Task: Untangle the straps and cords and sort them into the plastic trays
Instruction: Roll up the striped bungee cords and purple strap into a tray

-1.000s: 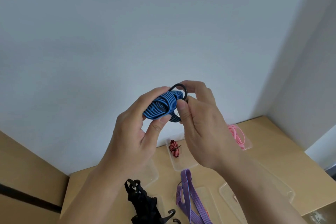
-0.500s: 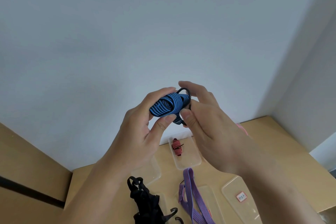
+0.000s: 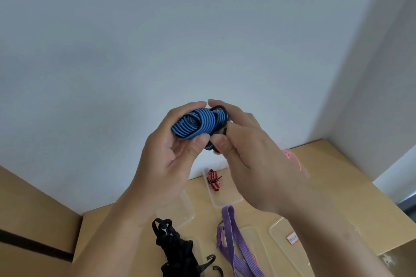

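coil (image 3: 195,126) of ribbed blue elastic, clamped in left hand (image 3: 167,164) and right hand (image 3: 254,164) grip

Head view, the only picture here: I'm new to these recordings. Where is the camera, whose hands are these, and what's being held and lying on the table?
There is no machine: a person works with bare hands, and the camera sits on their head, looking forward and down. The left hand grips a coiled blue striped cord, raised in front of a wall. The right hand pinches its black end piece. Below is a wooden table with clear plastic trays. One tray holds a red striped cord. A pink cord shows just past the right hand. Nearer lie a purple strap, a black strap tangle and a labelled tray.
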The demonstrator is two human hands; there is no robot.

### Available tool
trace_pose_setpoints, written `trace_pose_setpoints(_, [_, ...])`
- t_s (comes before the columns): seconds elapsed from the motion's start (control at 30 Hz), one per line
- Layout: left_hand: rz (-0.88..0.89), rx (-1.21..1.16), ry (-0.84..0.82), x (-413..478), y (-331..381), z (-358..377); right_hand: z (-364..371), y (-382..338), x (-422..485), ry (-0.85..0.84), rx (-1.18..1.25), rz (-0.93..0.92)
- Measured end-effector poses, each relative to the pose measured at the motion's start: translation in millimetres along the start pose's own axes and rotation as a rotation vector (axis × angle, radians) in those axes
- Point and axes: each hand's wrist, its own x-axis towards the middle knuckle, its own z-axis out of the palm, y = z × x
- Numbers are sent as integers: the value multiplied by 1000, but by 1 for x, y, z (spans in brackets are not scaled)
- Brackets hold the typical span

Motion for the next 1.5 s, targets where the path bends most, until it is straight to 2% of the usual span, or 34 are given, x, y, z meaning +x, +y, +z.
trace_pose_setpoints(0.1, [-19,-40,32,1,2,0,-5,-7,2,-59,-58,52])
trace_pose_setpoints(0.17, [-35,-60,55,2,1,0,-8,-6,6,-74,22,97])
trace_pose_setpoints(0.2, [-40,-75,69,1,0,0,-9,-4,7,-37,153,141])
trace_pose_setpoints(0.27, [-46,-85,72,0,-1,3,-8,0,9,46,604,323])
trace_pose_setpoints(0.33, [-54,-65,42,-2,-3,6,-7,-1,11,17,954,493])
trace_pose_setpoints(0.5, [-46,9,31,-5,-8,0,-15,3,12,-192,1211,602])
trace_pose_setpoints(0.7, [-16,28,-48,-6,-9,-1,-14,11,13,-240,1250,620])
trace_pose_setpoints(0.97, [2,34,3,-9,-17,8,-7,10,11,-218,1164,564])
trace_pose_setpoints(1.23, [-35,-59,-10,-11,-22,12,-12,19,2,-222,1140,508])
trace_pose_setpoints(1.5, [-71,-139,54,-16,-25,20,-12,26,-3,-212,1115,513])
